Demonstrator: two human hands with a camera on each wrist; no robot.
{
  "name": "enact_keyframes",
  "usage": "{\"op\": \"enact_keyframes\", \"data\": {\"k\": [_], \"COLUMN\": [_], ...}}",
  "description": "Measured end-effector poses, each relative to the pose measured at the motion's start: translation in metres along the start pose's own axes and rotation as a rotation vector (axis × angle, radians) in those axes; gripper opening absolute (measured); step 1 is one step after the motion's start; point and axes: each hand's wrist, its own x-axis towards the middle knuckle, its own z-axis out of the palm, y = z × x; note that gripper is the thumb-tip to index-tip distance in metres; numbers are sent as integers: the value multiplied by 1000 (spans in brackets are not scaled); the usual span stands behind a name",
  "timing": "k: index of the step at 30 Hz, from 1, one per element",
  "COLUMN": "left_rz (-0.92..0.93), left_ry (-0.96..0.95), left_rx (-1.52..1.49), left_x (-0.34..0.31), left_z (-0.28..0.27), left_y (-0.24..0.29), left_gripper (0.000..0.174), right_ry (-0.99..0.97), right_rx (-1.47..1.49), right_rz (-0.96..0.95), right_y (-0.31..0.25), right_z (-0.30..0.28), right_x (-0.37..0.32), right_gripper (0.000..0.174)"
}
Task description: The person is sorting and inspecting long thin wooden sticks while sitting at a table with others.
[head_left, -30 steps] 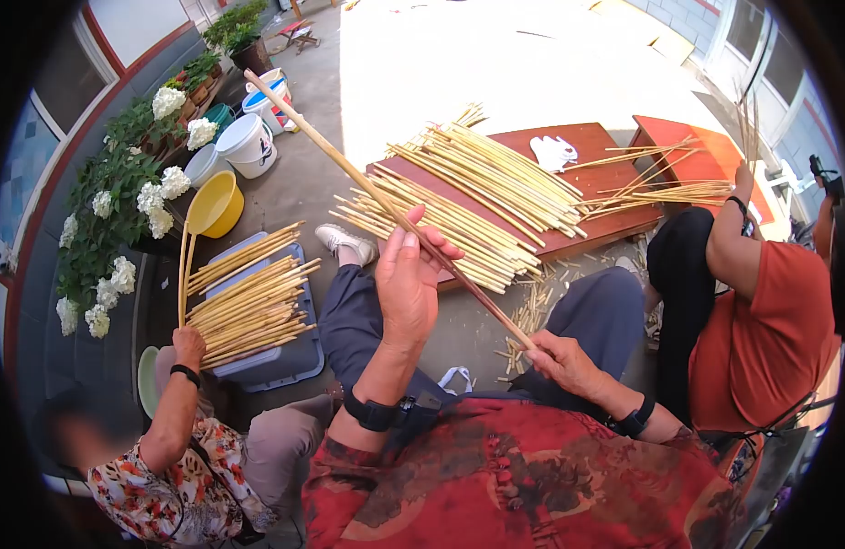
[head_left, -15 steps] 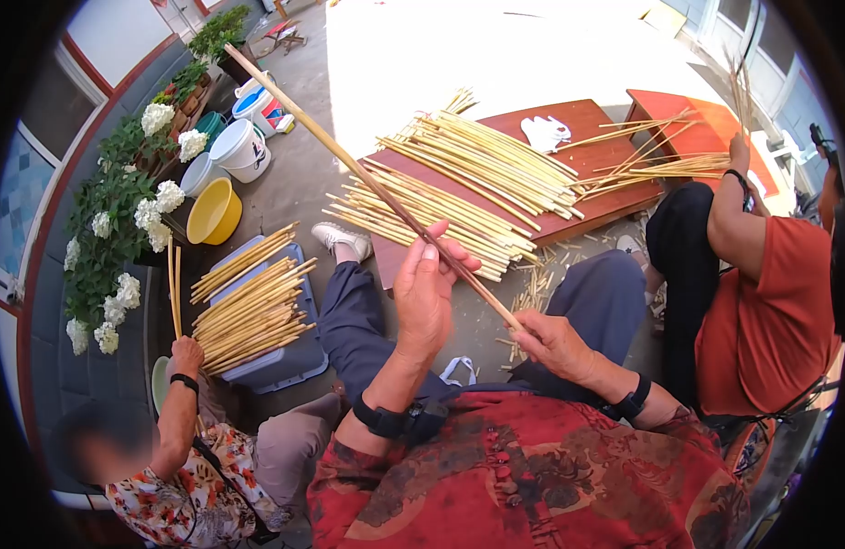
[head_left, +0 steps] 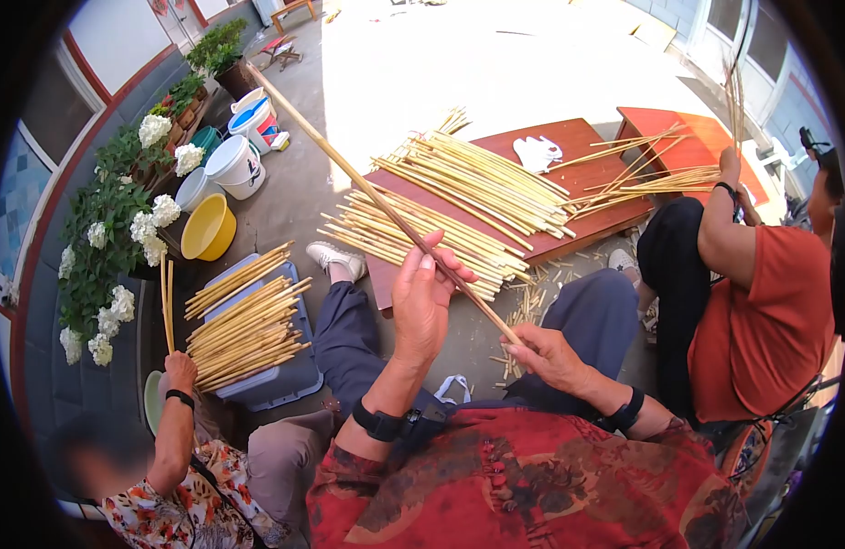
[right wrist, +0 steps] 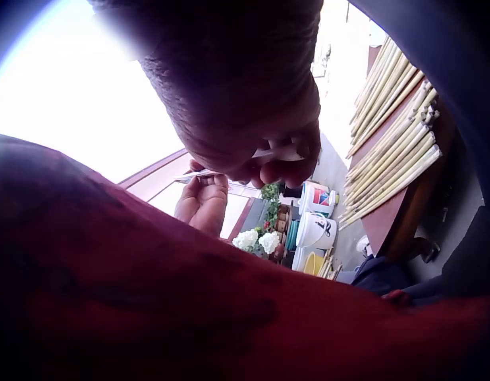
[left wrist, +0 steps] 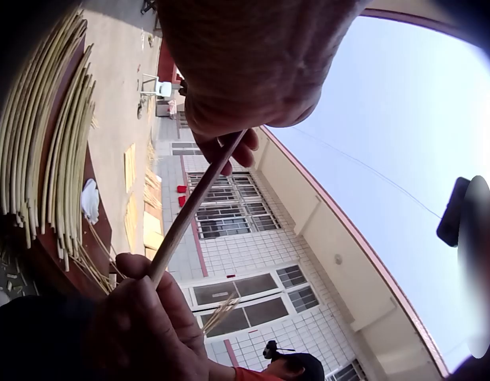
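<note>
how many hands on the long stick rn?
2. The left hand holds the stick partway along it; the right hand holds its near end. No other hand touches it.

1. This is an open house courtyard used as a craft workplace: sunlit concrete ground (head_left: 495,64) and a tiled building with barred windows (left wrist: 229,218).
2. Low red tables (head_left: 587,137) carry long pale sticks (head_left: 477,178) (offcuts (head_left: 532,302) litter the ground).
3. Potted white flowers (head_left: 148,220), buckets (head_left: 230,165) and a yellow basin (head_left: 207,229) line the wall.
</note>
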Motion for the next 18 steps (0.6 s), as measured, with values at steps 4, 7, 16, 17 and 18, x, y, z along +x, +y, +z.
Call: {"op": "enact_keyframes", "data": {"k": [4,7,16,17,18], "left_rz": [-18,-25,187,183,184], "left_ry": [-19,-16,79,83,80], "left_rx": [-22,-17,-51,-50,-55], "left_x": [-4,-7,24,28,32], "left_z": [-1,-2,-15,-18,-21], "left_y": [-3,-4,28,31,31], "left_gripper": [30,30,30,30,30], "right_ry": [-31,41,164,211,259], "right_rx": [197,129,-232,-246,-260], "right_rz": [29,-119,-143,-201,-260], "right_y": [-8,1,3,6,10], "right_z": [11,19,20,21,20], "right_x": [8,16,1,-1,-2], "right_gripper": [24,27,26,26,26]}}
